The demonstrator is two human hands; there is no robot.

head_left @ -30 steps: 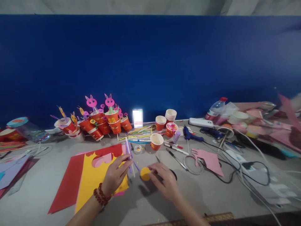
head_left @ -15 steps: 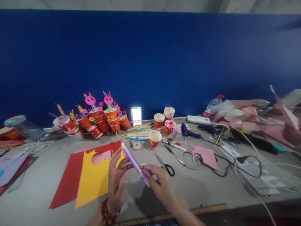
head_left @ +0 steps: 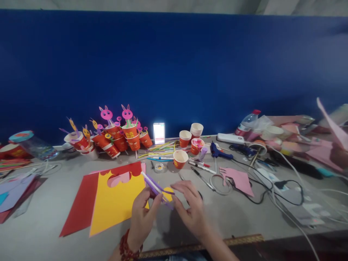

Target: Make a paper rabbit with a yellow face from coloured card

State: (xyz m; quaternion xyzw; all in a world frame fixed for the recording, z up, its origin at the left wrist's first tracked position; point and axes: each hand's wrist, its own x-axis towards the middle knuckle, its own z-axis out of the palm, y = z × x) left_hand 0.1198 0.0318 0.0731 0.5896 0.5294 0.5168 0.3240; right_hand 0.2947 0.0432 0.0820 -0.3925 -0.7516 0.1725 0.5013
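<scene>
My left hand (head_left: pixel 143 214), with a red bead bracelet on the wrist, pinches a small bundle of purple and white paper sticks (head_left: pixel 154 185) above the grey table. My right hand (head_left: pixel 190 205) is at the bundle's lower right end, fingers curled around the stick tips. A yellow paper disc (head_left: pixel 168 192) lies on the table just behind the sticks, between the two hands. Scissors (head_left: pixel 182 178) lie partly hidden behind my right hand.
Yellow paper (head_left: pixel 116 201) over red sheets (head_left: pixel 78 206) lies left of my hands. Red paper cups with bunny toppers (head_left: pixel 119 137) stand at the back, with loose cups (head_left: pixel 180 158), straws, pens, a blue glue gun (head_left: pixel 219 152), pink paper (head_left: pixel 239 179), cables and a bottle (head_left: pixel 247 124).
My left hand has closed its pinch on the sticks and lowered them to a flatter tilt. My right hand slid to the bundle's lower end. The camera view shifted slightly.
</scene>
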